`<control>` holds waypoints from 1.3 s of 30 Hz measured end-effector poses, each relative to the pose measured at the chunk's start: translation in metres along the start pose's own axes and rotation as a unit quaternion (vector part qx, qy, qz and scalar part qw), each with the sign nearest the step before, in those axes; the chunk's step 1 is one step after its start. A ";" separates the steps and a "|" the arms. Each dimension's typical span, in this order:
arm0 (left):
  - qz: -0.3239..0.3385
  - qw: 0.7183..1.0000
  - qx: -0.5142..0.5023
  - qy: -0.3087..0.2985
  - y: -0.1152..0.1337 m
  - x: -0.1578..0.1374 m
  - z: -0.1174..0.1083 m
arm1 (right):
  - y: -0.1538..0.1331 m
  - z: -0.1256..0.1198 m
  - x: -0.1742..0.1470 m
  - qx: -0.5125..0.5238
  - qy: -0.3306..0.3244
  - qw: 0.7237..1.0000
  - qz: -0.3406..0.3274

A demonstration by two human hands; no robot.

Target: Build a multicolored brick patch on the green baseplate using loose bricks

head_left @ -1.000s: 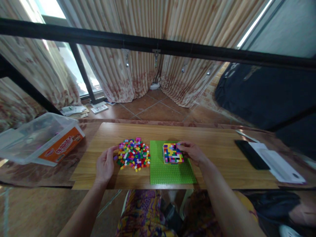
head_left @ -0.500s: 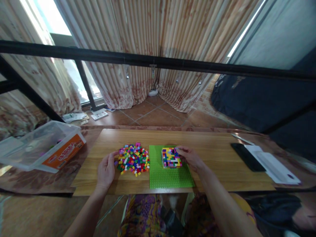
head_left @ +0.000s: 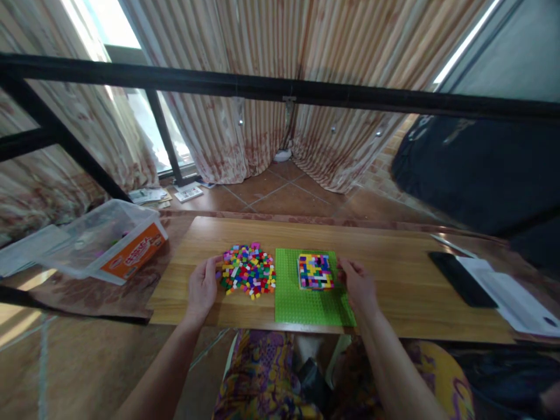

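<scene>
My left hand [head_left: 203, 287] rests at the left edge of a loose pile of small coloured toy bricks [head_left: 249, 270]. Its fingers stretch loosely toward the bricks, and I see nothing held in them. A green studded baseplate [head_left: 315, 309] lies right of the pile. On it stands a low, squarish block built of many-coloured bricks [head_left: 315, 271], with a few dark gaps in its top. Just right of this block, apart from it, is my right hand [head_left: 359, 286], over the plate's right edge. Its fingers are bent together; whether a brick sits between them is hidden.
Left of the wooden table [head_left: 402, 256] stands a clear plastic box [head_left: 118, 224] with an orange label. A black phone [head_left: 462, 279] and a white tray-like object [head_left: 510, 297] lie at the right end. A dark metal bar [head_left: 262, 84] crosses before the curtains.
My right hand has come away from the brick block's top right corner and sits beside it. My left hand stays by the pile. The whole view has shifted slightly.
</scene>
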State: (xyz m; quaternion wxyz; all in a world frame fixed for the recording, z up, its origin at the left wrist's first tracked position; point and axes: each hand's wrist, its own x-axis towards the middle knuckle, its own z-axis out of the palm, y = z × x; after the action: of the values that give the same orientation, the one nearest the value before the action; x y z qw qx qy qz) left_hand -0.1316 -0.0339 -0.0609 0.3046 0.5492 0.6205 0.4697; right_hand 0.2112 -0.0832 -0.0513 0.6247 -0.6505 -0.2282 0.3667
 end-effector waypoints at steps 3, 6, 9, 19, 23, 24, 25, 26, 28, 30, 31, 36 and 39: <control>0.002 1.000 0.010 0.000 -0.001 0.000 0.001 | -0.003 0.007 -0.024 -0.020 0.067 0.993 -0.091; 0.008 1.000 0.021 0.004 -0.003 0.000 0.002 | -0.004 0.025 -0.060 -0.089 0.012 0.987 -0.134; 0.012 1.000 0.024 0.005 -0.007 0.001 0.002 | 0.002 0.045 -0.093 -0.183 -0.125 0.958 -0.184; 0.016 0.999 0.049 -0.009 -0.019 0.003 0.003 | 0.026 0.076 -0.122 -0.325 -0.294 0.858 -0.269; 0.015 0.999 0.042 -0.001 -0.015 0.002 0.003 | 0.026 0.086 -0.125 -0.385 -0.294 0.827 -0.285; 0.014 0.999 0.040 0.001 -0.015 0.002 0.003 | 0.026 0.088 -0.126 -0.395 -0.292 0.822 -0.287; 0.013 0.999 0.039 0.000 -0.014 0.002 0.003 | 0.025 0.090 -0.127 -0.404 -0.291 0.818 -0.288; 0.013 0.999 0.039 -0.003 -0.014 0.001 0.003 | 0.025 0.092 -0.128 -0.413 -0.291 0.813 -0.289; 0.015 0.999 0.040 -0.007 -0.014 0.002 0.003 | 0.025 0.095 -0.128 -0.427 -0.294 0.804 -0.290; 0.016 0.999 0.039 -0.008 -0.014 0.002 0.003 | 0.024 0.096 -0.128 -0.437 -0.300 0.797 -0.291; 0.015 0.999 0.038 -0.007 -0.015 0.002 0.003 | 0.024 0.096 -0.128 -0.440 -0.301 0.795 -0.291; 0.015 0.999 0.039 -0.006 -0.017 0.003 0.003 | 0.023 0.093 -0.128 -0.448 -0.300 0.789 -0.294; 0.014 0.999 0.044 -0.006 -0.015 0.003 0.003 | 0.023 0.093 -0.128 -0.448 -0.297 0.788 -0.301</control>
State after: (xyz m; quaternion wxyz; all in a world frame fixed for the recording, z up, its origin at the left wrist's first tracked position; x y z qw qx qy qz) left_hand -0.1356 -0.0298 -0.0756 0.2774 0.5730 0.6310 0.4433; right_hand 0.0564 -0.1225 -0.0452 0.2439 -0.6147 -0.7252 0.1916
